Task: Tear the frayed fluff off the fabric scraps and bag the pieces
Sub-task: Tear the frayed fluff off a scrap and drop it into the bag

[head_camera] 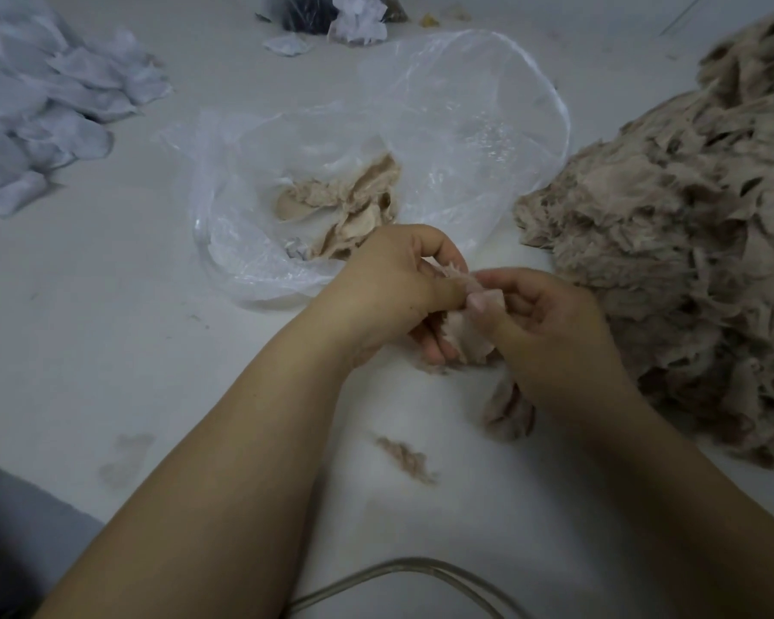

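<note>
Both hands meet over the surface (pixel 108 306), holding one scrap (pixel 468 337). The left hand (pixel 389 297) has its fingers (pixel 439 350) curled under the scrap, thumb pressed on its top edge. The right hand (pixel 550 323) pinches the frayed top edge between thumb and forefinger; its other fingers are curled.

The scrap is thin, pale pink-beige cloth, soft and irregular, with wispy fibres along the pinched edge. Just beyond the fingers lies a bag (pixel 421 140) of clear, crinkled plastic, mouth open, holding several beige pieces (pixel 349 203). Right of the fingers rises a heap (pixel 671 243) of shaggy beige scraps. Below the fingers, a fluff tuft (pixel 405 457) lies on the surface.

The surface is flat, matte and white, faintly smudged. Far left of the fingers sits a pile of white cloth (pixel 50 109).
</note>
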A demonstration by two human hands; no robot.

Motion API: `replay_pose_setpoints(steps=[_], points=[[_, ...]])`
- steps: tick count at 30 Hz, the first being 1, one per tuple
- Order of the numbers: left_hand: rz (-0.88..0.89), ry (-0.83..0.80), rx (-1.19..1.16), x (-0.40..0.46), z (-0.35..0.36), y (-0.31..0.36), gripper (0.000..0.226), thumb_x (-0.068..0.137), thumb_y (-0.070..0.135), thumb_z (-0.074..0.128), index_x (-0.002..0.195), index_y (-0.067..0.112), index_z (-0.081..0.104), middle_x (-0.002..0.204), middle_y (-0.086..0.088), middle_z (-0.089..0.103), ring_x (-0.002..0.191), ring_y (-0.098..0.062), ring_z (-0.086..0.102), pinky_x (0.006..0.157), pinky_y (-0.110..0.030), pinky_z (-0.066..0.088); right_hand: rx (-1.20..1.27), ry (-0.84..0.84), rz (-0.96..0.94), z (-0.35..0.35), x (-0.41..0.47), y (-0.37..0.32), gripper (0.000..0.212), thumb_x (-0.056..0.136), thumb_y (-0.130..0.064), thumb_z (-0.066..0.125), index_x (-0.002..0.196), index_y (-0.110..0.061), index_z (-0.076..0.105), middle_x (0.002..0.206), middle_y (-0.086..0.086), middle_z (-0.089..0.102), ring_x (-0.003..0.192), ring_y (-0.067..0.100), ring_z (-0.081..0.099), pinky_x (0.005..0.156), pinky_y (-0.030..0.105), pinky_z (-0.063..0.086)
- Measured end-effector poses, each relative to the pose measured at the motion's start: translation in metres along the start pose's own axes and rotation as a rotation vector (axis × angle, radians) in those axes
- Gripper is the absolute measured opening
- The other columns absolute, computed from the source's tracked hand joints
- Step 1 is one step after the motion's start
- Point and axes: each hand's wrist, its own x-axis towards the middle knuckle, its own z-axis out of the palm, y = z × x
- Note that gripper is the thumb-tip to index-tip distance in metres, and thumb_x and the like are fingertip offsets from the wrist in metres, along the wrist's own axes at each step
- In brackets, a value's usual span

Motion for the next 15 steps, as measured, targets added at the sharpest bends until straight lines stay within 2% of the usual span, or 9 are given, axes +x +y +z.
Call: replay_pose_setpoints(steps=[1, 3, 5, 7, 9, 11, 13, 15], points=[[-0.004, 0.003, 0.006, 0.0, 0.0, 0.0, 0.012, 0.087, 0.003, 0.072, 0.081, 0.005, 0.062, 0.067, -0.028, 0.066, 0.045, -0.036, 0.062, 0.046, -0.041, 0.055, 0.002, 0.022, 0.022, -0.001, 0.0, 0.001, 0.009, 0.088, -0.016, 0.07, 0.097, -0.018, 0.072, 0.083, -0.003, 0.076, 0.078, 0.008, 0.073, 0.066, 0.024, 0.059], [0.008, 0.005, 0.025, 0.001, 0.0, -0.001, 0.016, 0.089, 0.003, 0.069, 0.076, 0.007, 0.06, 0.061, -0.024, 0.064, 0.04, -0.03, 0.057, 0.039, -0.03, 0.048, 0.049, 0.074, 0.051, -0.003, 0.002, 0.003, 0.002, 0.086, -0.015, 0.073, 0.086, -0.017, 0.073, 0.074, -0.001, 0.075, 0.066, 0.01, 0.072, 0.055, 0.023, 0.056], [0.022, 0.011, 0.045, 0.002, 0.0, -0.001, 0.02, 0.09, 0.0, 0.066, 0.073, 0.007, 0.059, 0.054, -0.015, 0.062, 0.034, -0.023, 0.052, 0.036, -0.023, 0.041, 0.062, 0.13, 0.069, -0.008, 0.004, 0.006, 0.01, 0.085, -0.013, 0.075, 0.079, -0.02, 0.072, 0.07, -0.001, 0.074, 0.058, 0.009, 0.069, 0.049, 0.019, 0.051], [0.025, 0.014, 0.055, 0.002, -0.001, 0.0, 0.02, 0.09, -0.003, 0.065, 0.072, 0.004, 0.058, 0.051, -0.013, 0.06, 0.032, -0.022, 0.05, 0.035, -0.022, 0.038, 0.052, 0.19, 0.092, -0.011, 0.007, 0.01, 0.013, 0.085, -0.012, 0.074, 0.078, -0.022, 0.07, 0.071, -0.001, 0.074, 0.063, 0.012, 0.071, 0.051, 0.024, 0.055], [0.03, -0.009, 0.073, 0.001, -0.004, 0.001, 0.019, 0.088, -0.007, 0.064, 0.072, 0.002, 0.059, 0.051, -0.016, 0.059, 0.031, -0.022, 0.048, 0.036, -0.023, 0.038, -0.004, 0.26, 0.119, -0.014, 0.009, 0.016, 0.012, 0.086, -0.015, 0.073, 0.079, -0.024, 0.068, 0.074, 0.002, 0.074, 0.07, 0.018, 0.073, 0.062, 0.038, 0.061], [0.036, -0.094, 0.113, -0.001, -0.008, 0.001, 0.018, 0.084, -0.01, 0.062, 0.072, 0.003, 0.063, 0.053, -0.018, 0.059, 0.032, -0.022, 0.047, 0.037, -0.023, 0.038, -0.043, 0.316, 0.128, -0.018, 0.012, 0.018, 0.012, 0.088, -0.018, 0.071, 0.079, -0.026, 0.067, 0.074, 0.002, 0.073, 0.067, 0.02, 0.071, 0.069, 0.046, 0.061], [0.016, -0.247, 0.213, -0.005, -0.011, 0.003, 0.015, 0.082, -0.008, 0.065, 0.076, 0.006, 0.067, 0.057, -0.013, 0.063, 0.035, -0.019, 0.051, 0.039, -0.024, 0.042, -0.008, 0.318, 0.11, -0.019, 0.012, 0.017, 0.018, 0.088, -0.019, 0.07, 0.074, -0.03, 0.07, 0.07, -0.004, 0.073, 0.059, 0.011, 0.068, 0.061, 0.039, 0.06], [-0.019, -0.376, 0.35, -0.008, -0.011, 0.005, 0.011, 0.081, 0.0, 0.073, 0.084, 0.01, 0.068, 0.054, 0.005, 0.064, 0.039, -0.012, 0.056, 0.042, -0.021, 0.044, 0.006, 0.26, 0.068, -0.017, 0.01, 0.013, 0.019, 0.087, -0.021, 0.07, 0.074, -0.035, 0.072, 0.073, -0.008, 0.074, 0.065, 0.008, 0.07, 0.06, 0.03, 0.059]])
